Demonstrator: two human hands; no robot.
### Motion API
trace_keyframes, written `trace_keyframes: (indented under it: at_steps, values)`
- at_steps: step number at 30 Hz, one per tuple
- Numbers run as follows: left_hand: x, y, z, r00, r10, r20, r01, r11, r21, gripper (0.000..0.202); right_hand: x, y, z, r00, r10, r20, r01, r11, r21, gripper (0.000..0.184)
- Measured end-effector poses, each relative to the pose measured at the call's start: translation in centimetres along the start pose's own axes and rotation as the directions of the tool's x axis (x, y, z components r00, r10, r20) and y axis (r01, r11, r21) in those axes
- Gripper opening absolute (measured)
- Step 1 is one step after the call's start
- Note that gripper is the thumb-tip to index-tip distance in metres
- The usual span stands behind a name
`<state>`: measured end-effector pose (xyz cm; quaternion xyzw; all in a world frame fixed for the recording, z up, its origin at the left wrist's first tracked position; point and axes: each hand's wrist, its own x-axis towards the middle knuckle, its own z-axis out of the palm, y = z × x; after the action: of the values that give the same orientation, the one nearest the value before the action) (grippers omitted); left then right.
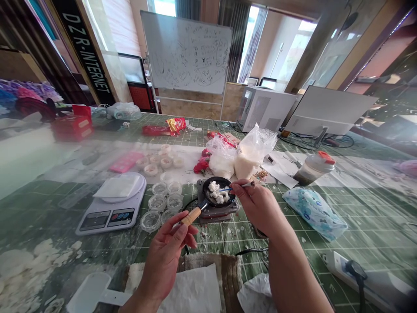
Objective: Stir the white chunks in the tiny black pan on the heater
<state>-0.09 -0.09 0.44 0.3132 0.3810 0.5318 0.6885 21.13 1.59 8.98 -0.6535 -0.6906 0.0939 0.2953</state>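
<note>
Head camera: my left hand point(176, 237) grips the pan's point(206, 187) handle point(191, 216). My right hand point(256, 202) pinches a stick point(225, 189). Inside pan: white lumps point(214, 187).

The pan point(220, 179) is of glossy metal with a smooth wooden handle point(191, 216). The lumps point(220, 198) are matt and rough. Scale point(139, 204): smooth plastic. Cups point(151, 221): clear, glossy plastic. Towel point(230, 269): coarse, matt cloth.

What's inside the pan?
White lumps, plus the tip of a blue stick held by the right hand. They hide part of the pan; what's beneath can't be seen.
</note>
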Motion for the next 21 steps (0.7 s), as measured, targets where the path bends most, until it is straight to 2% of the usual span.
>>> trace_keyframes:
  at_steps: [3,7,11,17,21]
  values:
    - [-0.13,-0.08,-0.09,1.000,0.002,-0.009,-0.002,1.000,0.000,0.031,0.13,-0.01,0.08,1.000,0.023,0.010,-0.023,0.999,-0.041,0.030]
    - [-0.12,-0.15,-0.15,1.000,-0.001,0.002,0.001,1.000,-0.003,0.030,0.34,0.04,0.29,0.998,0.006,-0.056,-0.006,1.000,-0.003,0.028]
    - [-0.06,-0.06,-0.04,1.000,0.001,0.003,-0.001,1.000,0.001,0.031,0.41,0.10,0.35,0.999,-0.006,-0.034,0.004,0.999,-0.046,0.027]
    - [-0.05,0.02,0.04,1.000,-0.012,-0.005,0.012,1.000,0.003,0.031,0.58,0.37,0.30,0.993,0.026,-0.117,-0.036,0.995,-0.091,0.030]
    - [-0.12,0.02,-0.01,1.000,-0.005,0.000,0.005,1.000,0.009,0.030,0.65,0.59,0.30,0.999,0.011,-0.037,-0.016,0.991,-0.136,0.030]
